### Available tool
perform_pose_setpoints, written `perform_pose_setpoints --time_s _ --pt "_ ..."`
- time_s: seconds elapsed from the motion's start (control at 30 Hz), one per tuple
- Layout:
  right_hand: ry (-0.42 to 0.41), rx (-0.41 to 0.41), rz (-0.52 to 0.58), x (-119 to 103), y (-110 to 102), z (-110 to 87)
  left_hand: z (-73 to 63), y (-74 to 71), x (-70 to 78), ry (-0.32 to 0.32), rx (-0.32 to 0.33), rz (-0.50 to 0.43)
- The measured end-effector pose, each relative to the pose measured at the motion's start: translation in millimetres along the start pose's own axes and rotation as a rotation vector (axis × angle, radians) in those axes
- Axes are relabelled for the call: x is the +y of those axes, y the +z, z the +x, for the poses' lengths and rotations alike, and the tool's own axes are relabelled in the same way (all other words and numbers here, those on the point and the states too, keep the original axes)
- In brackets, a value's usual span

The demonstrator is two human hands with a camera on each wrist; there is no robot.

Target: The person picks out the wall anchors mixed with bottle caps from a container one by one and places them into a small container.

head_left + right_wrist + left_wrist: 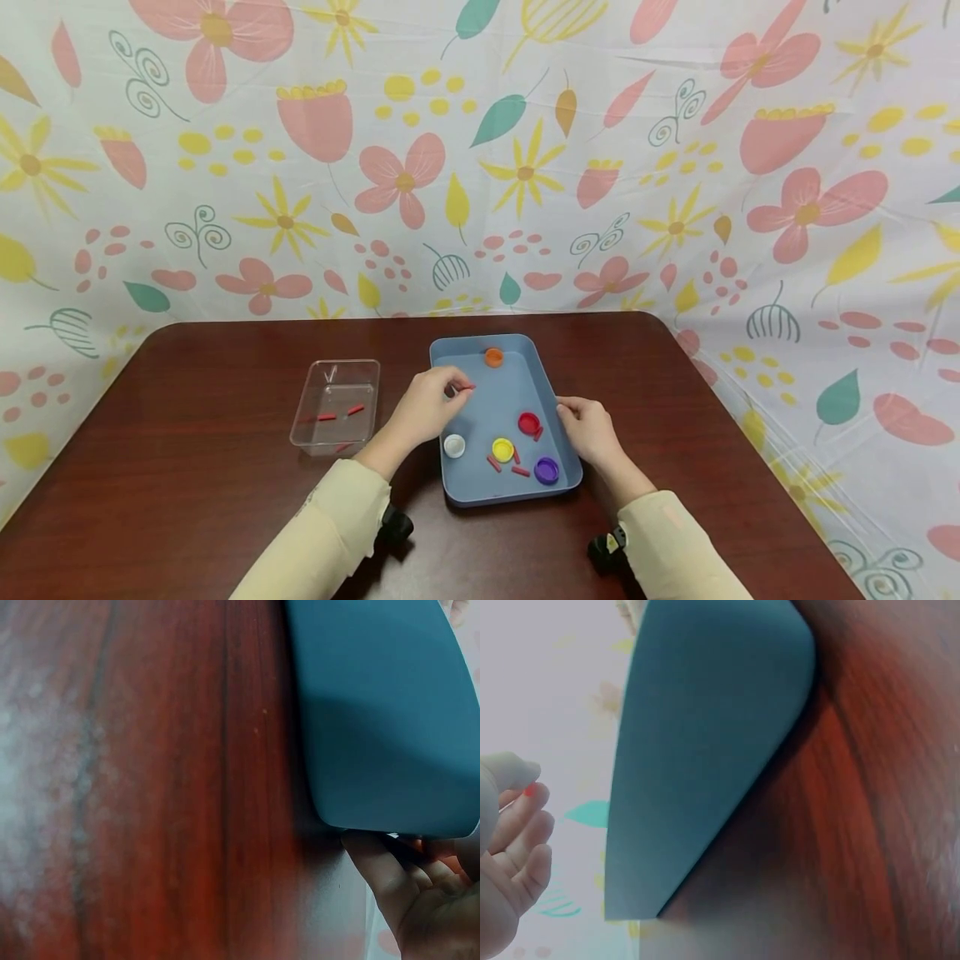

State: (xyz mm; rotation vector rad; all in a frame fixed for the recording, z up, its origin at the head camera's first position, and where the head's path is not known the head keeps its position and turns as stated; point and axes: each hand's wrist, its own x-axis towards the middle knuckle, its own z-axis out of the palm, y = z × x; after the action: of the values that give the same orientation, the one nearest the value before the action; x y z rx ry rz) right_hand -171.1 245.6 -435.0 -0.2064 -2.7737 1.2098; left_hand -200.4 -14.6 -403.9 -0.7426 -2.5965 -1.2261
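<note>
My left hand (429, 404) is over the left side of the blue tray (498, 383), pinching a small red stick (529, 790) between thumb and fingertip. My right hand (590, 429) grips the tray's right rim, thumb against the outer wall in the right wrist view. Inside the tray are round caps: an orange cap (493, 357) at the far end, a white cap (453, 446) at the near left, and a red cap (528, 423), a yellow cap (502, 450) and a purple cap (546, 471) toward the near right. Several red sticks (521, 472) lie around these.
Left of the tray, a clear plastic box (335, 432) holds a few red sticks (355, 409). Both stand on a dark brown wooden table (187, 450). A flower-patterned cloth (465, 250) hangs behind the table and along its right side.
</note>
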Motion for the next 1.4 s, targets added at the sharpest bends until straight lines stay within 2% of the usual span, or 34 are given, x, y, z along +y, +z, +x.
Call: perform_pose_setpoints --time_s 0.17,0.4,0.6,0.83,1.07,1.4 --pt "0.011 -0.010 0.018 -2 1 0.0 -4.3 -12.6 -5.7 -0.007 0.041 -0.001" --pt "0.011 -0.029 0.016 -2 1 1.2 -12.1 -30.9 -12.3 -0.048 0.122 0.004" --pt "0.000 -0.003 -0.018 -3 -3 -0.3 -13.1 -42.9 -14.7 -0.060 0.146 0.003" --pt "-0.014 0.000 -0.013 -2 -4 -0.8 -18.4 -56.3 -17.2 -0.124 0.169 -0.004" --pt "-0.062 0.030 -0.007 -3 -2 -3.8 -24.2 -70.7 -22.7 -0.143 0.204 0.007" --pt "-0.023 0.001 -0.025 0 -2 -1.4 -30.3 -88.9 -33.5 -0.177 0.235 0.039"
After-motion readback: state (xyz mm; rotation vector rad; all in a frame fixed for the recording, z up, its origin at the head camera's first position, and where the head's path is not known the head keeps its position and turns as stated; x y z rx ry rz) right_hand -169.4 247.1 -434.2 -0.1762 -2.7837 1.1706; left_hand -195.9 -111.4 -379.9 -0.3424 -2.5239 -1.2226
